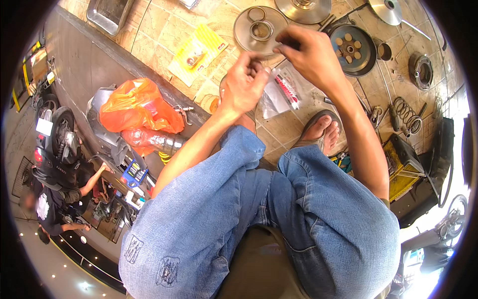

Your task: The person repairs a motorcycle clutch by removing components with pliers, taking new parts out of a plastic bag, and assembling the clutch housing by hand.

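Above the floor in front of me, my left hand (244, 83) has its fingers curled together, slightly smeared by motion. My right hand (312, 56) is level with it on the right, thumb and forefinger bent toward each other. If either hand holds anything small, I cannot make it out. Just beyond them lies a round metal pulley disc (245, 31) with a loose metal ring (256, 13) on it. Under the hands is a clear plastic bag (273, 101) with a red-and-white packet (287, 89). A yellow parts packet (198, 54) lies left of the left hand.
Right of the hands are a dark clutch drum (351, 50), a round clutch part (421, 71) and a coil spring (408, 117). A metal tray (109, 15) sits far left. An orange plastic bag (137, 105) lies by my left forearm. Another person (57, 199) works near a motorcycle (57, 149).
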A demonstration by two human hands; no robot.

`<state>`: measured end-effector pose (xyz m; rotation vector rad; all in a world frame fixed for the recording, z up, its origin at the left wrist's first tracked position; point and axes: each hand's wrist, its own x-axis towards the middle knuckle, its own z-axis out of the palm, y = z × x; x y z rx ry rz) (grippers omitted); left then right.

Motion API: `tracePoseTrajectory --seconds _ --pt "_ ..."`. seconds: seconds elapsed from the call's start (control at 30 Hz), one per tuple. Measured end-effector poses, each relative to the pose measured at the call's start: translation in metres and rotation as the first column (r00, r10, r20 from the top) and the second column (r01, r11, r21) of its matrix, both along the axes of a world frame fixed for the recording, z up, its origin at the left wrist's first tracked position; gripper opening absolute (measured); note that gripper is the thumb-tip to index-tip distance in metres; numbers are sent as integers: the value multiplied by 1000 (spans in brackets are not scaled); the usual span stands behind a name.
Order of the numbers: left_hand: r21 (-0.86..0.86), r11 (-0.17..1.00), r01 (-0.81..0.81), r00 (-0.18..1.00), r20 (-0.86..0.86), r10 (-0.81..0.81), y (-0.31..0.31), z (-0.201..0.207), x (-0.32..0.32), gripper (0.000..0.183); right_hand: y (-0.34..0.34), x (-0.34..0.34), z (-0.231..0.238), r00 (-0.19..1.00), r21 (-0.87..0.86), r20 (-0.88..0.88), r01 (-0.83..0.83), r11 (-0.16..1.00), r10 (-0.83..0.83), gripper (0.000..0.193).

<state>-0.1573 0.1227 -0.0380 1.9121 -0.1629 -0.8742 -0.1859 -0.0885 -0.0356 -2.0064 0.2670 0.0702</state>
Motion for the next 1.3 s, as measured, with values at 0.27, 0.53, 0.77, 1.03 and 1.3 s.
tracePoseTrajectory --seconds 0.27,0.53,0.77,1.03,1.3 --pt "-86 996 -8 987 161 22 -7 -9 47 53 17 46 -12 995 -138 93 -31 990 44 19" --pt "92 996 2 983 184 -18 -8 -18 58 35 8 38 -25 996 102 -71 62 993 -55 25" --pt "-3 999 -48 975 216 47 -9 -21 59 37 -3 39 -33 976 167 -210 95 981 -58 26" --pt "64 998 21 959 282 -38 -8 -21 59 39 -1 33 -35 996 165 -83 46 985 -32 25" --pt "41 985 -167 986 -10 168 -19 -13 69 25 -6 44 -39 928 342 -363 214 915 -82 19"
